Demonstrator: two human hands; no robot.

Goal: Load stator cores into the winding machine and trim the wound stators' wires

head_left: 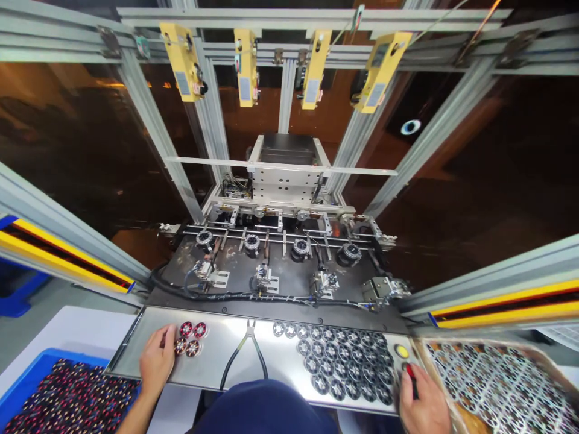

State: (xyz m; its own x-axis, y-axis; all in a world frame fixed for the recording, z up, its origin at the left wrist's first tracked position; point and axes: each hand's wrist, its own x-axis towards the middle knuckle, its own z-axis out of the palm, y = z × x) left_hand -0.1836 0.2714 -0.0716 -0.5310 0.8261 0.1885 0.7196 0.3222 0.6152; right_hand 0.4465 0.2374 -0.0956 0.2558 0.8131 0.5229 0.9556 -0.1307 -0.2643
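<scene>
My left hand (156, 360) lies on the steel shelf (217, 355), fingers curled against a small cluster of round wound coil parts (190, 339) with red windings. My right hand (423, 402) is at the shelf's right end, fingers closed around a thin dark tool with a red tip (411, 377), beside a yellow push button (401, 351). Several bare silver round cores (344, 361) lie in rows between the hands. A pair of black-handled pliers (246, 349) rests mid-shelf.
Behind the shelf a machine bed (280, 271) carries several fixtures with mounted parts (251, 243). Yellow units (246, 66) hang overhead. A blue bin (58, 392) of wound parts stands at left, a tray (502, 386) of silver cores at right.
</scene>
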